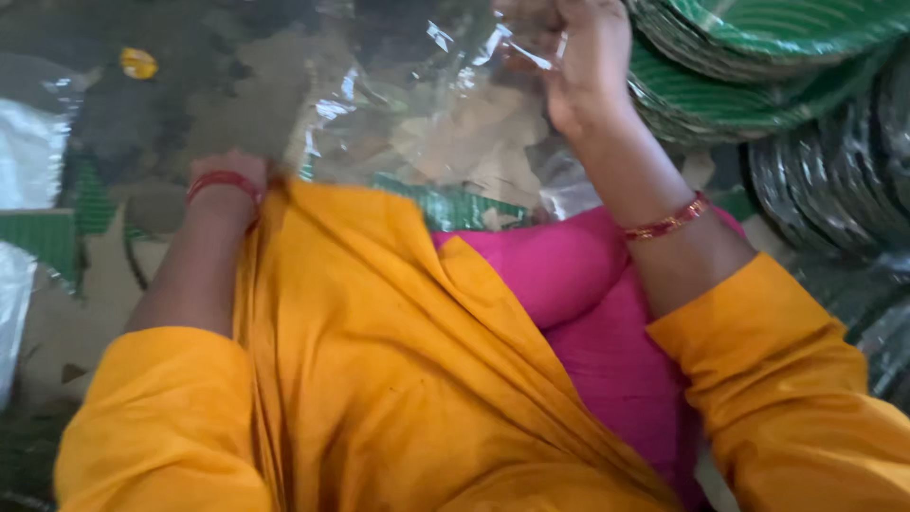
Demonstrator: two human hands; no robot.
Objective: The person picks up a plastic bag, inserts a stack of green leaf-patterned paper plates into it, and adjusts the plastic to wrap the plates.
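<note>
Where seen from the head camera, looking down past yellow and pink clothing:
Right hand [578, 57]: raised at 1 o'clock, fingers curled shut, pinching the upper edge of the clear plastic bag [427, 114].
Left hand [232, 175]: at 10 o'clock, mostly hidden under the bag's lower edge and the yellow cloth [379, 360]; finger state cannot be told; red bangle at the wrist.
Clear plastic bag: at 12 o'clock, stretched between both hands, crinkled and glossy, floor visible through it.
Green paper plates [749, 66]: stacked at 2 o'clock, just beside the right hand, ribbed rims overlapping.
Silver plates [834, 180]: at 3 o'clock, below the green stack.
Green cardboard scraps [43, 237]: at 9 o'clock, on the floor.
Yellow scrap [138, 63]: at 11 o'clock, well apart from both hands.
</note>
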